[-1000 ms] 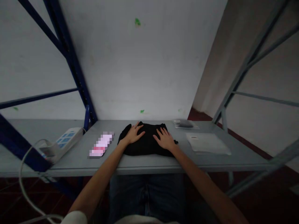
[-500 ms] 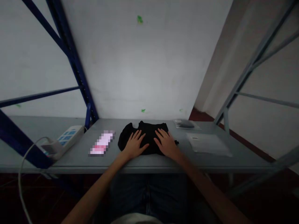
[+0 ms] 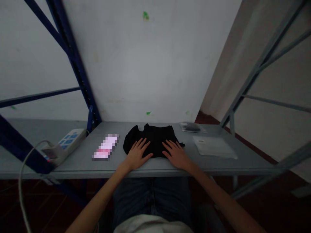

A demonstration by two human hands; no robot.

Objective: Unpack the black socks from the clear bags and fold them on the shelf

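A black cloth item (image 3: 156,137) lies flat on the grey shelf top, its outline uneven, with a rounded part at the left and a small strip sticking out at the right. My left hand (image 3: 138,155) rests on its lower left part, fingers spread. On the lower right part lies my right hand (image 3: 177,154), palm down with the fingers apart. Neither hand grips the cloth. Both palms are close to the front edge of the shelf.
A phone with a blurred pink screen (image 3: 106,147) lies to the left. Beyond it are a white power strip (image 3: 70,142) and a cable. On the right lie a clear bag (image 3: 215,147) and a bag with something dark inside (image 3: 193,127). Blue posts (image 3: 79,69) stand at left.
Both hands have slid slightly toward me over the cloth, uncovering more of its upper part. The view has shifted a little.
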